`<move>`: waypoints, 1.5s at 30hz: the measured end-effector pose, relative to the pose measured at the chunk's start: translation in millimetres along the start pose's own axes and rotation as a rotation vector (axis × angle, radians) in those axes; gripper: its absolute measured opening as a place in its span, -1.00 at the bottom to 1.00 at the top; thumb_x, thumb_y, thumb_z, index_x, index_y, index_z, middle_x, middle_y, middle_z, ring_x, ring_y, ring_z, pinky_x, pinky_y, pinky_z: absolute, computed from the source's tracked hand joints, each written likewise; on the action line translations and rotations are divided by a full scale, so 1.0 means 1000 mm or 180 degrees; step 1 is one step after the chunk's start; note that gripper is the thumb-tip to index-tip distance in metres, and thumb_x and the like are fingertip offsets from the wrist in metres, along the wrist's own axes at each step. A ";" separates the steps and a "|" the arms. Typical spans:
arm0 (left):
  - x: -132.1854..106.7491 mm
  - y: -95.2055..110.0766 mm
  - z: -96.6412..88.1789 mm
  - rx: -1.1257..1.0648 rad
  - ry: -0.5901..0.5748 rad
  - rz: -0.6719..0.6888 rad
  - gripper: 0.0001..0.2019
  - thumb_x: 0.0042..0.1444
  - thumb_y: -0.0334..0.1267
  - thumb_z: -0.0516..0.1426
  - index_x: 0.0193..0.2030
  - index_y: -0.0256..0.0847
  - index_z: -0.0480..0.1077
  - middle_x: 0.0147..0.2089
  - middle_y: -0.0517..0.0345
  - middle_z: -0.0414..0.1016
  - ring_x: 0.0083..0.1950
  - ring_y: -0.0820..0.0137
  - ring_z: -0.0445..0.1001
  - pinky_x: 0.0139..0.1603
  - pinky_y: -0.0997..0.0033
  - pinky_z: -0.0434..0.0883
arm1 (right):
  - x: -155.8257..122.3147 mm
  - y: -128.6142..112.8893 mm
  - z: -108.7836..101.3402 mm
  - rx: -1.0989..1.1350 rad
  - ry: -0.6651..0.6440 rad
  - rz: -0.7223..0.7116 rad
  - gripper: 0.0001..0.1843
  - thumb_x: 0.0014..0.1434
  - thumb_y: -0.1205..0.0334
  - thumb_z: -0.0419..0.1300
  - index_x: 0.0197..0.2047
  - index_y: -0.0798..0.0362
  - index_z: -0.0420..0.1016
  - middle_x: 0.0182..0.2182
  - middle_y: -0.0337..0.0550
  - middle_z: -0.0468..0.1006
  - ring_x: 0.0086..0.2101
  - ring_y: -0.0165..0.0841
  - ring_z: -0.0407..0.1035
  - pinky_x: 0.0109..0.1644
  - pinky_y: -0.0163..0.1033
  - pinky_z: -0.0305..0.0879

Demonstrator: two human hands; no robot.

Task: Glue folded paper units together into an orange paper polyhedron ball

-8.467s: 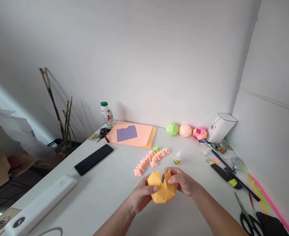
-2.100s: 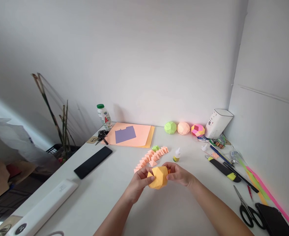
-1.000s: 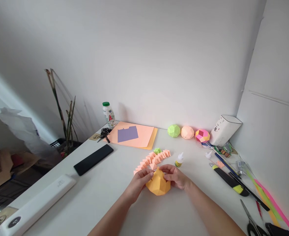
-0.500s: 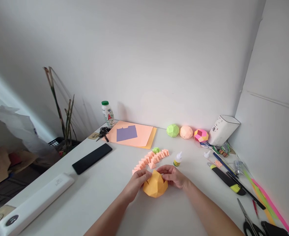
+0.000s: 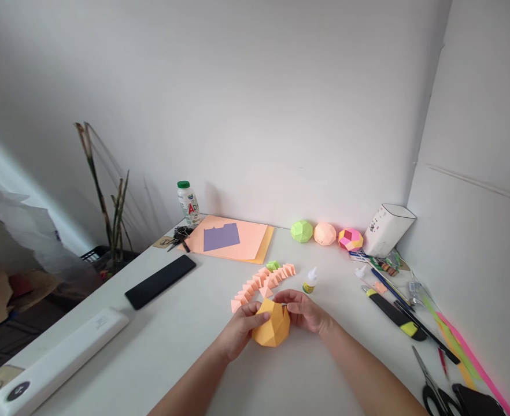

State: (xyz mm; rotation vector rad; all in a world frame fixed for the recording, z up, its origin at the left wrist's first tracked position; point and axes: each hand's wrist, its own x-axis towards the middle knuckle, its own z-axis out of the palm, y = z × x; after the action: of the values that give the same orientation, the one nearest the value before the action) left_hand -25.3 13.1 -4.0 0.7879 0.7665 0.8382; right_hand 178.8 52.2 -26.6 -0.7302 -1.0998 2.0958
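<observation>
A yellow-orange faceted paper ball (image 5: 272, 330), part open at its top, is between my two hands near the table's front. My left hand (image 5: 243, 328) grips its left side, thumb on the outer facets. At the upper right edge, my right hand (image 5: 303, 312) pinches a flap beside a gap; its fingertips are partly hidden behind the paper. Just beyond my hands lie rows of small folded peach paper pieces (image 5: 255, 284) with a green folded piece (image 5: 273, 266) at their far end. A small glue bottle (image 5: 310, 281) with a white nozzle stands upright past my right hand.
Along the wall sit green (image 5: 302, 231), peach (image 5: 325, 233) and pink-yellow (image 5: 350, 239) paper balls. Paper sheets (image 5: 255, 242) lie at the back. A black phone-like slab (image 5: 160, 281) and a long white device (image 5: 64, 358) are left; a utility knife (image 5: 394, 313) and scissors (image 5: 432, 384) are right.
The yellow-orange ball has turned and tilted in my hands. My left thumb has shifted from its top edge onto its side. The view has moved slightly right.
</observation>
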 end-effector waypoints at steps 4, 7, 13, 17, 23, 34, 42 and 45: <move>0.000 0.004 -0.001 0.0143 -0.0106 0.0192 -0.80 -0.05 -0.16 0.24 -0.35 -0.26 0.50 -0.30 0.04 0.50 -0.27 0.32 0.40 -0.24 0.36 0.30 | 0.001 0.001 0.000 0.0054 -0.0044 -0.0026 -0.60 -0.12 0.23 0.39 -0.15 0.03 0.50 -0.22 -0.13 0.53 -0.22 -0.31 0.41 -0.11 -0.16 0.27; -0.002 0.009 -0.001 0.0609 -0.0187 0.0303 -0.77 0.00 -0.16 0.20 -0.25 -0.26 0.50 -0.23 0.00 0.50 -0.18 0.26 0.40 -0.13 0.29 0.30 | 0.001 0.002 -0.001 0.0076 -0.0017 -0.0067 -0.66 -0.13 0.23 0.40 -0.23 0.02 0.51 -0.28 -0.18 0.54 -0.27 -0.33 0.42 -0.18 -0.19 0.28; -0.006 0.009 0.003 0.1213 0.0322 0.0578 -0.60 -0.03 -0.07 0.19 -0.04 -0.14 0.38 0.00 0.00 0.37 -0.07 0.25 0.35 -0.11 0.27 0.33 | 0.002 0.003 0.001 -0.0012 0.0042 -0.0079 -0.71 -0.17 0.27 0.42 -0.31 0.07 0.51 -0.40 -0.23 0.54 -0.37 -0.38 0.42 -0.25 -0.25 0.27; -0.008 0.007 0.009 0.1749 0.0320 0.0346 -0.69 -0.03 0.00 0.17 -0.33 -0.24 0.39 -0.30 0.11 0.39 -0.30 0.36 0.34 -0.31 0.38 0.29 | 0.002 0.004 0.003 -0.0102 0.0134 -0.0074 -0.71 -0.19 0.27 0.42 -0.34 0.10 0.51 -0.43 -0.23 0.54 -0.40 -0.40 0.40 -0.28 -0.28 0.26; -0.006 0.005 0.009 0.1687 0.0561 0.0275 -0.66 -0.06 0.01 0.18 -0.46 -0.21 0.22 -0.46 0.28 0.20 -0.45 0.49 0.19 -0.47 0.47 0.14 | 0.000 0.000 0.008 -0.0191 0.0331 -0.0174 -0.72 -0.19 0.28 0.42 -0.36 0.08 0.50 -0.44 -0.27 0.52 -0.41 -0.44 0.37 -0.29 -0.30 0.23; -0.005 0.006 0.008 0.0782 0.0057 0.0416 -0.74 -0.08 -0.08 0.25 -0.46 -0.25 0.37 -0.45 0.19 0.38 -0.40 0.43 0.34 -0.35 0.43 0.26 | -0.001 -0.002 0.021 -0.0392 0.0633 -0.0106 -0.69 -0.23 0.23 0.40 -0.36 0.04 0.46 -0.46 -0.32 0.41 -0.43 -0.46 0.29 -0.35 -0.34 0.18; -0.012 0.012 0.008 0.0330 -0.0179 0.0305 -0.79 -0.08 -0.14 0.26 -0.48 -0.26 0.43 -0.48 0.19 0.38 -0.43 0.47 0.32 -0.36 0.46 0.23 | -0.015 -0.018 0.037 -0.1114 0.0712 0.0012 -0.72 -0.08 0.15 0.34 -0.27 0.04 0.47 -0.39 -0.24 0.45 -0.32 -0.38 0.34 -0.22 -0.26 0.24; -0.015 0.013 0.010 0.0140 -0.0185 0.0144 -0.78 -0.07 -0.13 0.26 -0.47 -0.27 0.42 -0.49 0.19 0.37 -0.45 0.48 0.30 -0.39 0.47 0.20 | -0.034 -0.041 0.041 -0.2429 0.0644 0.0014 -0.69 0.03 0.07 0.24 -0.14 -0.03 0.45 -0.20 -0.16 0.48 -0.24 -0.29 0.36 -0.20 -0.21 0.27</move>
State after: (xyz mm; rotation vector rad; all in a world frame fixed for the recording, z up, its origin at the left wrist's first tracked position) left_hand -28.4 3.8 15.8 0.8680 0.7198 0.8379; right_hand 182.2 24.6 34.4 -1.2561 -1.7869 1.5227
